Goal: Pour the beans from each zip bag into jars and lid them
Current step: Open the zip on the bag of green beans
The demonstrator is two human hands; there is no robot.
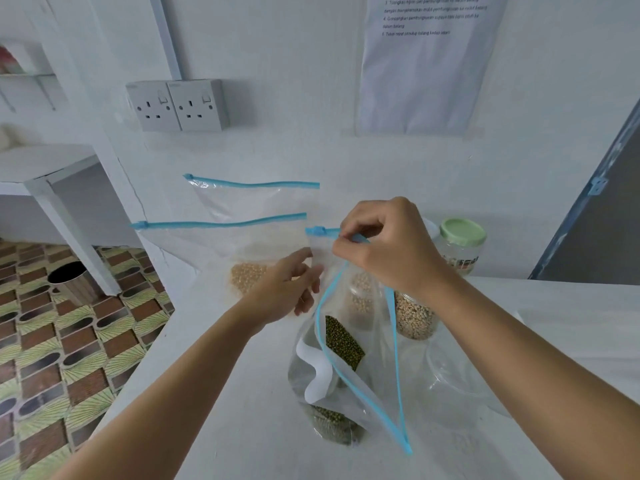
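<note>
The right hand [388, 247] pinches the blue zip strip of the open bag [367, 393] at lower centre, and the left hand [287, 289] grips its left side. Green beans [343, 341] lie inside. Behind stand three jars: a bean jar [360, 299], a second bean jar [414, 317] and a green-lidded jar [462, 247]. Two more bags, a front bag [221, 244] and a back bag [249, 199], lean on the wall.

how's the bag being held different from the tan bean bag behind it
The clear zip bag of green beans has its blue zip open, with the right hand pinching it; the clear zip bag of tan beans stands zipped shut. Both have blue zips.
</note>
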